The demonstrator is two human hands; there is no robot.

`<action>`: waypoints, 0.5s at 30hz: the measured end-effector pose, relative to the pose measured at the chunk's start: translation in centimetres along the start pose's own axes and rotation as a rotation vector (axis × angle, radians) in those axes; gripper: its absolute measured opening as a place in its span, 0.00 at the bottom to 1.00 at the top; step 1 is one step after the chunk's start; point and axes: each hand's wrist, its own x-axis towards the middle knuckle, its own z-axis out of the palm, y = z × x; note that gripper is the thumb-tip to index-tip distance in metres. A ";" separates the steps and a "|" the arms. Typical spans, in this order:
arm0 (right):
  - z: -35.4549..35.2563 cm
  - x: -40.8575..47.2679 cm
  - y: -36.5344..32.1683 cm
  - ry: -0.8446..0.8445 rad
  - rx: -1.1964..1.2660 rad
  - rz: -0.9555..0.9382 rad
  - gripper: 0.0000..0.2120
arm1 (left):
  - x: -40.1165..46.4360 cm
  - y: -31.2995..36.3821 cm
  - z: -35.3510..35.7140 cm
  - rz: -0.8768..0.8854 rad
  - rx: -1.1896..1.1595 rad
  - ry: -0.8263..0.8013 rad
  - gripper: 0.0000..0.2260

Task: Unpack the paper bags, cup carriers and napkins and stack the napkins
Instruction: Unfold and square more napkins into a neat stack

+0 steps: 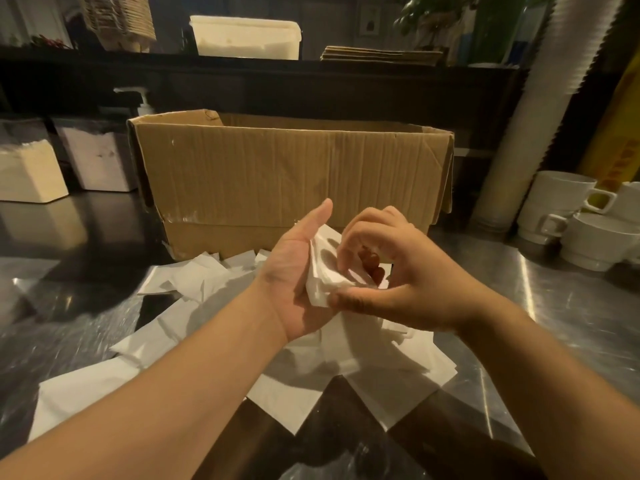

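Both hands meet over the scattered napkins, working a small white bundle between them

Left hand (298, 271) is turned palm-in with thumb raised, its fingers behind a held wad of napkins (323, 268) so their curl is hidden; right hand (388, 271) has fingers curled down onto the wad's top and its thumb pressed along the lower edge, pinching it; loose napkins (194, 313) lie spread over the steel counter (571, 306) beneath the forearms, from the near-left part toward the middle, some overlapping, unstacked; an open cardboard box (291, 178) stands just behind the hands at the counter's middle; white mugs (568, 216) are stacked at the right edge beside a tall sleeve of cups (530, 109); two tubs of white material (27, 174) sit at the left edge, with a pump bottle (143, 102) behind them
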 end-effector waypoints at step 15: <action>1.6 0.3 -1.1 0.072 -0.002 0.132 0.19 | 0.4 -0.5 0.5 0.133 0.130 0.122 0.13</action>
